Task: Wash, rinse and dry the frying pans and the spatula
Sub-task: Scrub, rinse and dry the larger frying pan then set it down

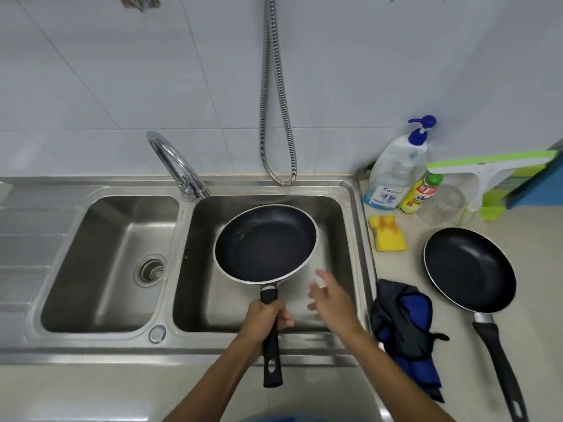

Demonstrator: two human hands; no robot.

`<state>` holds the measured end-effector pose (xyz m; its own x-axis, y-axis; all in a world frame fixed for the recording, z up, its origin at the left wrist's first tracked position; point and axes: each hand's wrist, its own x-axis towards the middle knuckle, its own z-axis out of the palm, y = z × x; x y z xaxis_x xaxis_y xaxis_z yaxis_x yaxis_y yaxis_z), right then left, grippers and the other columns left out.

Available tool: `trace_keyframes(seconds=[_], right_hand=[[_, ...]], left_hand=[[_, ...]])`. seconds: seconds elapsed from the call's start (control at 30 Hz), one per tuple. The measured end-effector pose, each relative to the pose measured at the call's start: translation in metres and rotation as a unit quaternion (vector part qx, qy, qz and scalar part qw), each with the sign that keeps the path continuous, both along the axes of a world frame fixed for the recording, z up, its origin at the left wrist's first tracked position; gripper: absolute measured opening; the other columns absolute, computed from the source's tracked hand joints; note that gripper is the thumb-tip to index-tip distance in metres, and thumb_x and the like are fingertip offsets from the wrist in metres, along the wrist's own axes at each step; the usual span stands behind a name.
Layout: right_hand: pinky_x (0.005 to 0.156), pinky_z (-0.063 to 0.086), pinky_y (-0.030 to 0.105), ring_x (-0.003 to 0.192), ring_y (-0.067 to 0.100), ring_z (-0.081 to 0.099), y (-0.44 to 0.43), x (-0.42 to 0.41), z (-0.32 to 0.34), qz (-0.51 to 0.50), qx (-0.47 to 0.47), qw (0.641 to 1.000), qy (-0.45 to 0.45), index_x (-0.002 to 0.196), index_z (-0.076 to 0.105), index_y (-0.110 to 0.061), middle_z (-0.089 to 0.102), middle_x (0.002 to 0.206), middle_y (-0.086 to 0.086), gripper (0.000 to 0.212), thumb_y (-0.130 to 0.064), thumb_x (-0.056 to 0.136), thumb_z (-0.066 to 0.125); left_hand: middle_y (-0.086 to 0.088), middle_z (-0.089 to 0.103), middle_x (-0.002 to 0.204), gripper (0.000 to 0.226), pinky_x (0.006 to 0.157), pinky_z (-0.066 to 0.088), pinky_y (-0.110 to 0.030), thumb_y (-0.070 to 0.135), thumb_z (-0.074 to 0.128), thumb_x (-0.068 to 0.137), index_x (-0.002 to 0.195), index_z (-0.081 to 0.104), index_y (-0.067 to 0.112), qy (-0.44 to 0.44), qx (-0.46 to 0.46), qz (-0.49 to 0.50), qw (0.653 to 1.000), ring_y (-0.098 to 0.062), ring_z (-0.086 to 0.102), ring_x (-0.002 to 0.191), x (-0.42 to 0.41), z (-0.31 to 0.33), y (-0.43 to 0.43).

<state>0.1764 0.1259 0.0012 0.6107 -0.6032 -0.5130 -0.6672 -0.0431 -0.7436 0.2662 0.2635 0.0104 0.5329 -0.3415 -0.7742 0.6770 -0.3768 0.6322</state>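
left hand [264,318]: wrapped tight around black handle of frying pan [265,243], held over right basin of sink [350,208]
right hand [330,298]: open, fingers spread, empty, just right of that handle
second frying pan [469,269]: on counter right of sink
cloth [405,327]: between sink and second pan
sponge [387,233]: by sink's right rim

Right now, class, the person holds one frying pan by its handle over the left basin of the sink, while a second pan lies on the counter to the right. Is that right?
Not quite. The head view shows the left hand holding the frying pan over the right basin, not the left. The second pan does lie on the counter to the right.
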Motion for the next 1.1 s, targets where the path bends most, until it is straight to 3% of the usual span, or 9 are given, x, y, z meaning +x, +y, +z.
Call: trace_keyframes(seconds=[0.17, 0.3, 0.37, 0.5, 0.63, 0.7, 0.77, 0.93, 1.1], right_hand=[[0.063, 0.064, 0.042, 0.085, 0.022, 0.074, 0.052, -0.003, 0.009, -0.070, 0.183, 0.981, -0.005, 0.123, 0.052, -0.046, 0.069, 0.107, 0.003, 0.022, -0.044, 0.103, 0.046], [0.082, 0.062, 0.041, 0.101, 0.017, 0.069, 0.071, -0.010, -0.010, -0.077, 0.149, 0.986, 0.021, 0.126, 0.043, -0.053, 0.066, 0.123, -0.002, 0.028, -0.057, 0.099, 0.039], [0.088, 0.060, 0.049, 0.106, 0.023, 0.068, 0.080, -0.015, -0.019, -0.100, 0.187, 0.977, 0.018, 0.128, 0.039, -0.059, 0.065, 0.127, -0.001, 0.042, -0.074, 0.088, 0.038], [0.089, 0.056, 0.061, 0.112, 0.037, 0.067, 0.089, -0.022, -0.041, -0.131, 0.195, 0.972, -0.003, 0.114, 0.025, -0.088, 0.063, 0.134, 0.005, 0.057, -0.101, 0.060, 0.037], [0.062, 0.062, 0.041, 0.078, 0.028, 0.074, 0.099, -0.020, -0.018, -0.101, 0.145, 0.984, 0.027, 0.140, 0.021, -0.068, 0.072, 0.109, 0.007, 0.053, -0.080, 0.089, 0.020], [0.046, 0.053, 0.031, 0.053, 0.024, 0.068, 0.102, -0.020, -0.009, -0.066, 0.114, 0.991, 0.028, 0.141, 0.035, -0.051, 0.070, 0.072, 0.006, 0.054, -0.073, 0.095, 0.015], [0.041, 0.049, 0.028, 0.041, 0.018, 0.058, 0.103, -0.019, 0.000, -0.029, 0.079, 0.996, 0.009, 0.125, 0.048, -0.039, 0.060, 0.054, 0.003, 0.051, -0.067, 0.098, 0.015], [0.040, 0.051, 0.030, 0.040, 0.012, 0.056, 0.096, -0.019, 0.007, 0.040, 0.020, 0.998, -0.044, 0.128, 0.048, -0.052, 0.067, 0.073, -0.001, 0.029, -0.048, 0.107, 0.030], [0.068, 0.056, 0.019, 0.071, 0.002, 0.067, 0.088, -0.023, -0.009, 0.093, -0.024, 0.994, -0.044, 0.142, 0.037, -0.058, 0.072, 0.096, -0.013, 0.045, -0.049, 0.100, 0.051]], left_hand=[[-0.020, 0.076, 0.080, 0.026, 0.072, 0.062, -0.040, 0.014, 0.062, 0.098, 0.090, 0.070, -0.009, -0.016, -0.024, 0.011, 1.000, -0.034, 0.076, 0.076, -0.011, -0.018, -0.002], [0.002, 0.070, 0.062, 0.044, 0.058, 0.053, -0.021, 0.036, 0.056, 0.103, 0.078, 0.067, 0.002, -0.089, 0.007, -0.016, 0.996, -0.014, 0.070, 0.062, -0.019, -0.029, 0.001], [0.008, 0.059, 0.053, 0.048, 0.054, 0.046, -0.022, 0.044, 0.050, 0.103, 0.069, 0.058, 0.011, -0.107, 0.030, -0.024, 0.994, -0.012, 0.060, 0.056, -0.024, -0.026, -0.001], [-0.004, 0.068, 0.075, 0.058, 0.064, 0.049, -0.029, 0.055, 0.038, 0.104, 0.086, 0.063, 0.006, -0.096, 0.048, -0.024, 0.994, -0.020, 0.066, 0.075, -0.030, -0.025, -0.005], [-0.005, 0.079, 0.094, 0.071, 0.089, 0.055, -0.031, 0.057, 0.021, 0.106, 0.104, 0.076, 0.012, -0.082, 0.014, -0.049, 0.995, -0.016, 0.073, 0.093, -0.042, -0.024, -0.004], [0.000, 0.080, 0.088, 0.076, 0.081, 0.055, -0.022, 0.050, 0.016, 0.110, 0.096, 0.080, 0.012, -0.089, -0.009, -0.067, 0.994, -0.010, 0.074, 0.084, -0.047, -0.021, -0.001], [0.000, 0.080, 0.087, 0.074, 0.074, 0.056, -0.019, 0.046, 0.017, 0.111, 0.096, 0.078, 0.007, -0.108, -0.022, -0.074, 0.991, -0.010, 0.075, 0.080, -0.047, -0.024, 0.003], [-0.006, 0.078, 0.091, 0.061, 0.085, 0.060, -0.039, 0.057, 0.030, 0.105, 0.099, 0.070, 0.011, -0.123, -0.022, -0.101, 0.987, -0.021, 0.074, 0.090, -0.030, -0.039, 0.015], [-0.005, 0.075, 0.088, 0.038, 0.072, 0.055, -0.029, 0.039, 0.039, 0.109, 0.101, 0.063, 0.010, -0.040, -0.025, -0.238, 0.970, -0.020, 0.072, 0.079, 0.016, -0.021, 0.035]])
